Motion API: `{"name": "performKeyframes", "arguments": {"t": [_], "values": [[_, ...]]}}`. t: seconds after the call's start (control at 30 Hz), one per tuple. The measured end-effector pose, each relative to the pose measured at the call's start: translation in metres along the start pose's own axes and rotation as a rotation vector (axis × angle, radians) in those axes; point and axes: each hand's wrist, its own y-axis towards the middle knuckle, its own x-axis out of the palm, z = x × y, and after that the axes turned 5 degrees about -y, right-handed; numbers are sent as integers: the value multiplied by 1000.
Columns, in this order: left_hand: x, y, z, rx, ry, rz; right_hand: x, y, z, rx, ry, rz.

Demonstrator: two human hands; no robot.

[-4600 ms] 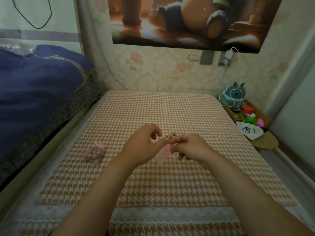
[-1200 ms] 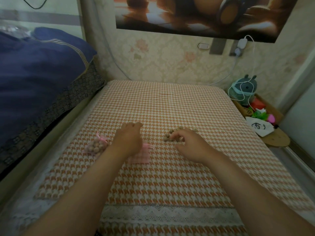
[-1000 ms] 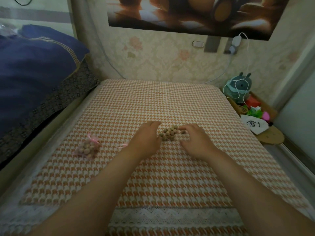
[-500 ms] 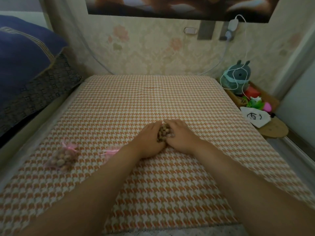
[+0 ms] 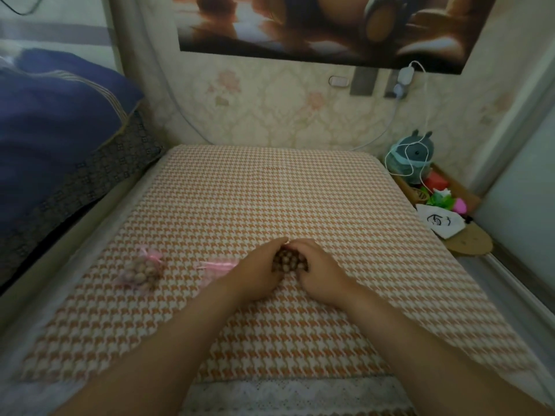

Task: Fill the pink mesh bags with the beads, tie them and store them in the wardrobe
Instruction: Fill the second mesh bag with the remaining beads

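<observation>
A heap of brown beads (image 5: 289,260) lies on the orange houndstooth cushion (image 5: 270,193). My left hand (image 5: 257,273) and my right hand (image 5: 322,271) cup the heap from either side, fingers curled round it, fingertips nearly meeting at the far side. An empty pink mesh bag (image 5: 214,266) lies flat just left of my left hand, partly hidden by the wrist. Further left sits a pink mesh bag (image 5: 141,270) filled with beads and tied with a ribbon.
Blue bedding (image 5: 51,124) rises along the left. At the right edge a low wooden shelf (image 5: 468,244) holds a grey plush toy (image 5: 413,156), a white cable, colourful bits and a white pouch (image 5: 440,222). The wallpapered wall stands close behind.
I laid the empty pink bag down left of the beads, then brought both hands together round the bead heap. The camera view rose slightly in the last half second.
</observation>
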Motion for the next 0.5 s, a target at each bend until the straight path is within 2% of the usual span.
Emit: {"name": "performKeyframes", "arguments": {"t": [0.13, 0.27, 0.37, 0.5], "values": [[-4, -17, 2, 7, -9, 10, 3, -11, -12, 82, 34, 17], [-4, -21, 0, -33, 30, -22, 6, -11, -17, 165, -68, -82], [-3, -18, 1, -89, -47, -63, 4, -6, -19, 149, -114, -92], [0, -22, 3, -126, -88, -107, 5, -10, -23, 108, -30, -91]]}}
